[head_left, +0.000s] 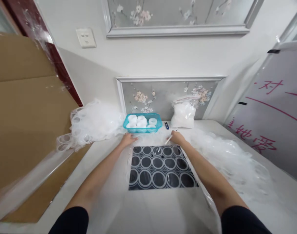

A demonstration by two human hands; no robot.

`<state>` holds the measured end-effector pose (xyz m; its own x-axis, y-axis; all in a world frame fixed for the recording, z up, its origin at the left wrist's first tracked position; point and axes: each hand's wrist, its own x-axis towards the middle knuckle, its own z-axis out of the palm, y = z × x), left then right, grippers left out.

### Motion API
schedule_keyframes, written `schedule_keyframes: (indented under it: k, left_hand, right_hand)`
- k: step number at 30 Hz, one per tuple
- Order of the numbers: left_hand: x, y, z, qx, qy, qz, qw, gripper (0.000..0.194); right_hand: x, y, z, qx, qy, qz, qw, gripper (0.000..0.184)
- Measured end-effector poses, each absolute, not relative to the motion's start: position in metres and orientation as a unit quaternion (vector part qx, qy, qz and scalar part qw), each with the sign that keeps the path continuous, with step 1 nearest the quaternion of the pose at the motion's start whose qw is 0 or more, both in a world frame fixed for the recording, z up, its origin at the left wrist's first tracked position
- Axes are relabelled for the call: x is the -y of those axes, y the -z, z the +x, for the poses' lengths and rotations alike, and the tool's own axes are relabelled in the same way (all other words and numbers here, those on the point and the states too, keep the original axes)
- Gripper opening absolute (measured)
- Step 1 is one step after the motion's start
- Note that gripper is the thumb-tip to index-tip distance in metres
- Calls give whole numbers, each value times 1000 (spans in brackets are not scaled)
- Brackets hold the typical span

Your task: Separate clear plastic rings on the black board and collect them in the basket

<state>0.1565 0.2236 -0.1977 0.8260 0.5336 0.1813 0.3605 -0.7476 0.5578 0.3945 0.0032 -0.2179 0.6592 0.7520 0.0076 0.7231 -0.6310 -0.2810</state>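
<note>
My left hand [128, 139] lies on translucent white material just in front of a blue basket, its fingers stretched out to the right. In my right hand [178, 137] is a slim white pen-like stick [168, 139], slanting down to the left, with a dark end showing above the fingers. Between my forearms lies a dark sheet [160, 167] printed with rows of pale rings; clear film seems to cover it. The blue basket [143, 130] holds several white rolls [141, 121].
A pile of clear ring-patterned film [96, 123] stands left of the basket, and more film [233, 159] spreads along the right. Behind my right hand are a small dark-blue tool [166, 125] and a bag of white material [184, 113]. Cardboard [29, 130] borders the left side.
</note>
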Motion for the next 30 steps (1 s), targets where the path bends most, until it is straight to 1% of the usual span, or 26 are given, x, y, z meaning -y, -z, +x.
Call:
schedule_keyframes:
  k: [4, 8, 11, 15, 18, 20, 23, 28, 30]
  left_hand:
    - [-227, 210, 172, -226, -208, 897, 317, 29]
    - [-233, 212, 162, -218, -260, 855, 393, 26]
    - [-240, 206, 158, -215, -297, 825, 430, 29]
    - [-246, 199, 160, -224, -342, 791, 455, 38]
    - [-249, 200, 159, -239, -365, 774, 460, 40]
    - [-249, 202, 156, -244, -356, 777, 459, 37]
    - [-249, 206, 145, -240, -301, 808, 446, 29]
    - [-244, 210, 117, -227, -202, 872, 383, 23]
    - [-239, 210, 105, -213, -161, 896, 354, 21]
  right_hand:
    - [-18, 226, 399, 403, -39, -903, 146, 19]
    - [-8, 214, 406, 382, 31, -903, 195, 16]
    - [-4, 195, 411, 364, 85, -897, 236, 16]
    - [-7, 176, 406, 368, 130, -878, 279, 15]
    - [-9, 171, 397, 374, 149, -867, 294, 17]
    - [-9, 172, 392, 381, 149, -865, 290, 19]
    - [-3, 180, 383, 402, 123, -867, 268, 15]
    - [26, 197, 365, 424, 42, -880, 210, 11]
    - [41, 200, 355, 417, 8, -889, 186, 13]
